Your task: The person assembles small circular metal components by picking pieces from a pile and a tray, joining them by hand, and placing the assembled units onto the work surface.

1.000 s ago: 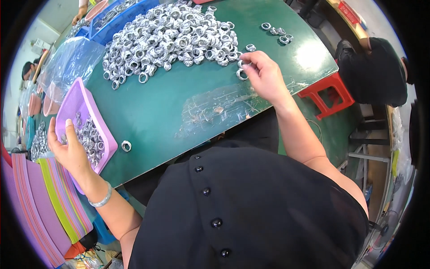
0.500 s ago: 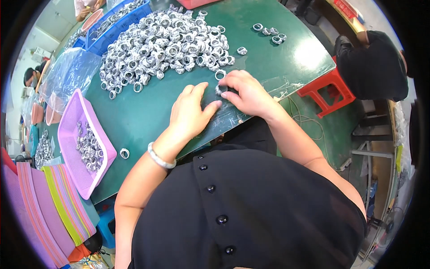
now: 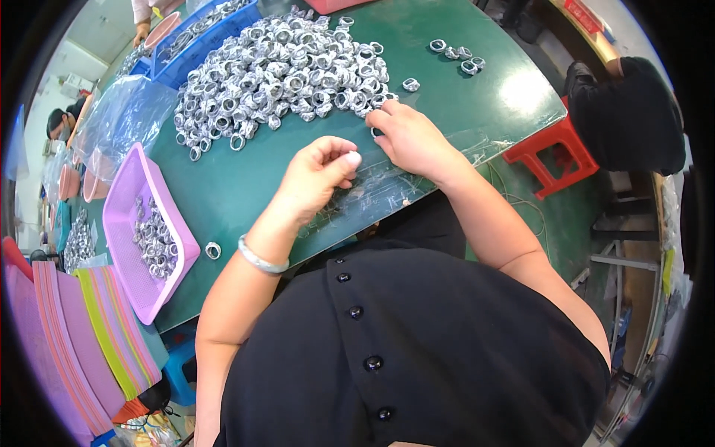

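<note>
A large heap of silver ring-shaped metal pieces [image 3: 283, 74] covers the far middle of the green table [image 3: 246, 194]. At the heap's near right edge, my right hand [image 3: 410, 141] has its fingertips and thumb closed on a single silver ring-shaped piece [image 3: 375, 132], partly hidden by the fingers. My left hand [image 3: 316, 175] is just left of it, above the tabletop, thumb pressed to curled fingers; whatever is between them is hidden. More such pieces lie in a pink-purple mesh basket [image 3: 190, 257] at the left, and one loose piece [image 3: 213, 250] rests beside it.
Several loose pieces [image 3: 468, 54] lie at the far right of the tabletop. Behind the heap stands a blue crate [image 3: 167, 71], with clear plastic sheeting [image 3: 123, 112] to its left. A red stool [image 3: 551, 160] with a seated person is at the right; another person's hand [image 3: 141, 31] shows far left.
My left hand has gone from stretched fingers to a pinch. My right hand has moved slightly up toward the heap, onto a ring-shaped piece at its edge. The view has shifted a little.
</note>
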A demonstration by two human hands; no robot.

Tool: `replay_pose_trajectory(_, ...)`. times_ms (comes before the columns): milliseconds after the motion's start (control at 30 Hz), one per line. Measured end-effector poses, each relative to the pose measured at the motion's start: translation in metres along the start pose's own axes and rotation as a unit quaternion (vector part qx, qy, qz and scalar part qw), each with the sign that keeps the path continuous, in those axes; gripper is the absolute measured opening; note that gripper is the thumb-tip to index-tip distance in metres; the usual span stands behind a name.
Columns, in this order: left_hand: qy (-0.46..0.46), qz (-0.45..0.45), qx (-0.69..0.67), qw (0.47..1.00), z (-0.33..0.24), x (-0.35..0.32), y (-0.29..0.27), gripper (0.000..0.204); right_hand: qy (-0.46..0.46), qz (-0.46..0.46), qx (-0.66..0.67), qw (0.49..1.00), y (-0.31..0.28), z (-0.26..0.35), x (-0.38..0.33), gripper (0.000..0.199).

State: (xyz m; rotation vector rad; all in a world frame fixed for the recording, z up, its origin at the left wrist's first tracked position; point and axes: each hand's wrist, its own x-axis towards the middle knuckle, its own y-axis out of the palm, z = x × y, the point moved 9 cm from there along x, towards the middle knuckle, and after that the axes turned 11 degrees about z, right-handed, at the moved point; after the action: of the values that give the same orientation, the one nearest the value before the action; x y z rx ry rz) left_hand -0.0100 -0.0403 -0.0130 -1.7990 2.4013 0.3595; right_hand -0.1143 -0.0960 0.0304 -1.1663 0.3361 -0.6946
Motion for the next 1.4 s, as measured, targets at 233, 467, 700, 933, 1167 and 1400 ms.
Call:
replay_pose_trajectory(233, 0.061, 0.048, -0.297, 0.952, 0.002, -0.04, -0.011, 0.025, 0.001, 0.117, 0.597, 0.794, 0.029, 0.015, -0.001, 0.023)
replay_pose_trajectory(467, 0.085, 0.028, -0.318, 0.944, -0.001, -0.062, -0.016, 0.029, -0.028, 0.178, 0.818, 0.546, 0.055, 0.053, -0.003, 0.023)
replay_pose_trajectory(700, 0.099, 0.004, -0.315, 0.944, 0.003, -0.074, -0.023, 0.036, -0.03, 0.184, 0.827, 0.53, 0.06, 0.065, -0.002, 0.028)
replay_pose_trajectory(933, 0.095, 0.003, -0.31, 0.946, 0.005, -0.08, -0.026, 0.04, -0.023, 0.183, 0.834, 0.52, 0.062, 0.068, -0.002, 0.028)
replay_pose_trajectory(1167, 0.104, -0.003, -0.335, 0.936, 0.01, -0.081, -0.028, 0.039, -0.01, 0.178, 0.829, 0.531, 0.064, 0.071, 0.0, 0.023)
replay_pose_trajectory(1400, 0.091, 0.003, -0.363, 0.927, 0.016, -0.081, -0.028, 0.035, 0.016, 0.164, 0.793, 0.586, 0.068, 0.066, 0.0, 0.026)
